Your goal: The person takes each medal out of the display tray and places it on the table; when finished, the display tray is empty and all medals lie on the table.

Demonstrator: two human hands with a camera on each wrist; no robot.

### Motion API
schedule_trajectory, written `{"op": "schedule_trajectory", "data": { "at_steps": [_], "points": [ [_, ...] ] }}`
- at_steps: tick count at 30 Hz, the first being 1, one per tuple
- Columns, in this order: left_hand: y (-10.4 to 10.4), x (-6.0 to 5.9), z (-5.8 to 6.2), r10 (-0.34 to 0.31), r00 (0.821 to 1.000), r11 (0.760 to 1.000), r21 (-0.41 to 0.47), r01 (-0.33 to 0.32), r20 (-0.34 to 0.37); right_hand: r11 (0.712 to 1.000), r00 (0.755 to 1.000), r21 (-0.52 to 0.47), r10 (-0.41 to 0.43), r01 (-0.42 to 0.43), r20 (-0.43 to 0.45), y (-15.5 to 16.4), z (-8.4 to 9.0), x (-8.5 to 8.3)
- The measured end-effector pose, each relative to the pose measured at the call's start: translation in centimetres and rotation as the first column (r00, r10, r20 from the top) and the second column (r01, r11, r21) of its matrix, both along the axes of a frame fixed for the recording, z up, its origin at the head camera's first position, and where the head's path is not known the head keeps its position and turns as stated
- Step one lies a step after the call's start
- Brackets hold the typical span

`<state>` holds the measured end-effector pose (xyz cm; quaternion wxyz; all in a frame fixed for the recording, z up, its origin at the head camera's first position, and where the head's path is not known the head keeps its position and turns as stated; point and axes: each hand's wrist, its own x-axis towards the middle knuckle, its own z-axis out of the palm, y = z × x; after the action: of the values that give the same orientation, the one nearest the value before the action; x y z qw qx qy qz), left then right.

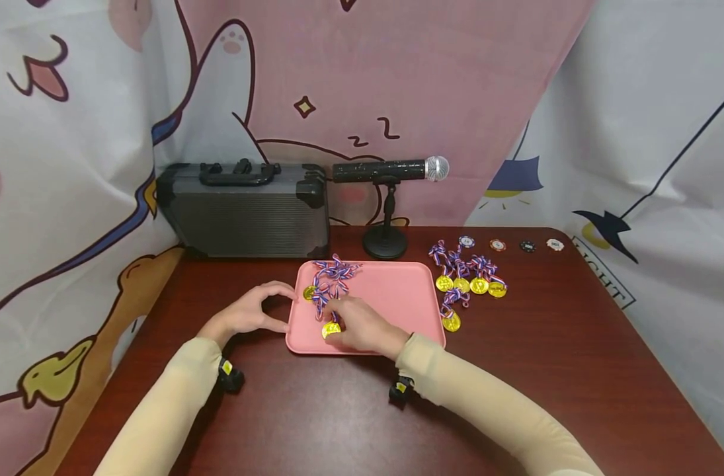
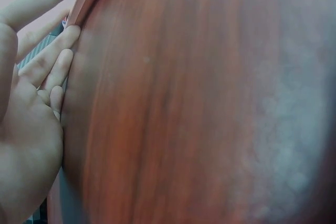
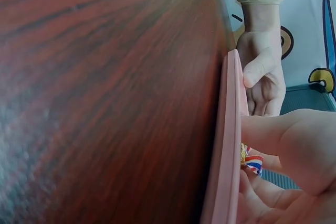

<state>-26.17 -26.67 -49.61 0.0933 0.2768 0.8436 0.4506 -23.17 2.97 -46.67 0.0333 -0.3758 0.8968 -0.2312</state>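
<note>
A pink tray (image 1: 397,307) lies on the table, with gold medals on striped ribbons (image 1: 336,270) in its left part. Low in that part, my right hand (image 1: 364,327) pinches a gold medal (image 1: 330,329) close over the tray. From the right wrist, its red, white and blue ribbon (image 3: 254,162) shows between thumb and fingers, just past the tray's rim (image 3: 226,145). Another medal (image 1: 309,293) lies by the left rim. My left hand (image 1: 251,309) curves in a C at that side, thumb and forefinger tips right at the rim and nothing between them.
Right of the tray lie several more gold medals (image 1: 479,285) with bunched ribbons. Behind them, several poker chips (image 1: 497,245) form a row. A black case (image 1: 248,221) and a microphone (image 1: 379,171) on a stand (image 1: 385,241) stand at the back, before a printed curtain.
</note>
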Motion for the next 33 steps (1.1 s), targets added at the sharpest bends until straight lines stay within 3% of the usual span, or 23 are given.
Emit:
{"op": "schedule_trajectory", "data": {
  "at_steps": [5, 9, 13, 16, 19, 22, 26, 33],
  "points": [
    [-0.1, 0.1, -0.1, 0.005, 1.000, 1.000, 0.003, -0.005, 0.000, 1.000, 1.000, -0.017, 0.003, -0.003, 0.027, 0.3, 0.1, 0.1],
    [0.0, 0.2, -0.2, 0.009, 1.000, 1.000, 0.002, -0.009, 0.011, 0.996, 0.985, -0.088, 0.013, 0.002, 0.170, 1.1, 0.5, 0.1],
    [0.0, 0.2, -0.2, 0.014, 1.000, 1.000, 0.007, -0.015, 0.020, 0.970, 0.925, -0.235, 0.033, 0.061, 0.377, 2.7, 1.2, -0.1],
    [0.0, 0.2, -0.1, 0.019, 1.000, 1.000, 0.013, -0.019, 0.018, 0.928, 0.888, -0.359, 0.078, 0.102, 0.454, 4.5, 1.9, -0.6],
    [0.1, 0.1, 0.1, 0.029, 0.999, 1.000, 0.011, -0.030, 0.030, 0.888, 0.888, -0.441, 0.095, 0.129, 0.451, 6.8, 2.6, -1.2],
    [0.2, 0.1, 0.2, 0.041, 0.998, 0.999, 0.000, -0.041, 0.054, 0.866, 0.907, -0.478, 0.076, 0.146, 0.414, 9.6, 3.2, -1.5],
    [0.2, 0.2, 0.4, 0.037, 0.997, 0.999, -0.001, -0.037, 0.065, 0.858, 0.921, -0.476, 0.010, 0.192, 0.390, 13.8, 3.9, -1.5],
    [0.1, 0.2, 0.3, 0.031, 0.998, 0.999, 0.006, -0.031, 0.057, 0.851, 0.916, -0.425, -0.145, 0.308, 0.375, 20.6, 5.8, -1.5]
  ]
}}
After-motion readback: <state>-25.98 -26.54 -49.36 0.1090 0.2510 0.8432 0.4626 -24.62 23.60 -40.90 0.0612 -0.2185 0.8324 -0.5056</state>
